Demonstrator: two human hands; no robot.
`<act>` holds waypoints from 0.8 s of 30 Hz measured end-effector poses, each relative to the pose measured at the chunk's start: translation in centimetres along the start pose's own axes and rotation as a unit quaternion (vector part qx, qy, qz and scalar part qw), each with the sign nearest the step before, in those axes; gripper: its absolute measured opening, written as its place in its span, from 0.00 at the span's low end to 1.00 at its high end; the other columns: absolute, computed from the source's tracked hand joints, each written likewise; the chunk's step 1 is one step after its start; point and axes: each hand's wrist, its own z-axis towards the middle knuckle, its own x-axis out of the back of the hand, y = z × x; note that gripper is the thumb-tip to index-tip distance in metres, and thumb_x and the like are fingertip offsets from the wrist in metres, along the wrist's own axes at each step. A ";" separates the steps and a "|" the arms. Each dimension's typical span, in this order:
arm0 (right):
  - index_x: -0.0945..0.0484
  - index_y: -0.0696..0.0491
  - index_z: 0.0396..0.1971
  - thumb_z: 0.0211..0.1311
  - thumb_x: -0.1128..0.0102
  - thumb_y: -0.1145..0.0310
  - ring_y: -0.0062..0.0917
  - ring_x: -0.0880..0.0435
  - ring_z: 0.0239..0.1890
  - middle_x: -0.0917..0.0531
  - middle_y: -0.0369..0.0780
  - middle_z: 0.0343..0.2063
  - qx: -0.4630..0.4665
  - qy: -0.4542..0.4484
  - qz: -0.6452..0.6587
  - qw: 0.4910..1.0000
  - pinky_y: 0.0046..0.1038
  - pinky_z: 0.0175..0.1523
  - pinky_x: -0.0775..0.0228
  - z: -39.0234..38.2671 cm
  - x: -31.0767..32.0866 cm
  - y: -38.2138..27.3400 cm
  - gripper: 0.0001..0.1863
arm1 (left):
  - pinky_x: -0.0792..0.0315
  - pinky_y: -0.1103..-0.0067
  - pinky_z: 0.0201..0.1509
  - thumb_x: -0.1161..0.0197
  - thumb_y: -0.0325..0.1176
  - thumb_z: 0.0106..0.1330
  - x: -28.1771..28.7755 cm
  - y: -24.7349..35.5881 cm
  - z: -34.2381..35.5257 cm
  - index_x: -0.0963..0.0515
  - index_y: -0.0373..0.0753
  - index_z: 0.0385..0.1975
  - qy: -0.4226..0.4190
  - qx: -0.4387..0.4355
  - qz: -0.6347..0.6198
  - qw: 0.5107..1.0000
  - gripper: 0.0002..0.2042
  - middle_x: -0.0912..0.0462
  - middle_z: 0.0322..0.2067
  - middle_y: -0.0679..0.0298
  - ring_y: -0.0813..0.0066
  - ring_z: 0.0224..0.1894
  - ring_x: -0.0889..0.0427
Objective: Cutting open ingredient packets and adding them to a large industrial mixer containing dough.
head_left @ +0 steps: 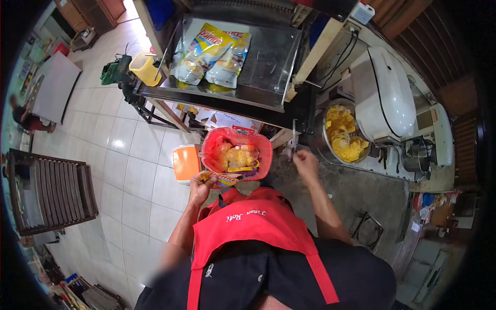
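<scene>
My left hand (200, 187) is closed on a yellow plastic packet (226, 179) with a striped edge, at the near left rim of a red bin (264, 155). Crumpled yellow and clear wrappers (240, 156) fill the bin's inside. To the right of the bin, my right hand (307, 164) is closed at the lower end of a slim metal tool (294, 135) that points away from me. Its blade looks narrow; whether it is scissors or a knife is too small to tell.
Beyond the bin, two upright-style pouches (223, 59) lie on a metal tray (268, 57). At right, a large white mixer (385, 93) stands over a bowl of yellow dough (345, 135). An orange-and-white box (187, 163) is left of the bin; a slatted rack (59, 191) stands far left.
</scene>
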 end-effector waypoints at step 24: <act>0.37 0.53 0.66 0.45 0.28 0.78 0.28 0.35 0.66 0.31 0.42 0.64 0.070 -0.352 0.089 0.929 0.32 0.67 0.40 -3.6 4.2 10.7 0.44 | 0.24 0.81 0.38 0.35 0.28 0.65 -20.6 4.3 3.9 0.19 0.35 0.35 -0.191 -0.046 -0.054 0.979 0.04 0.16 0.31 0.68 0.81 0.31 0.19</act>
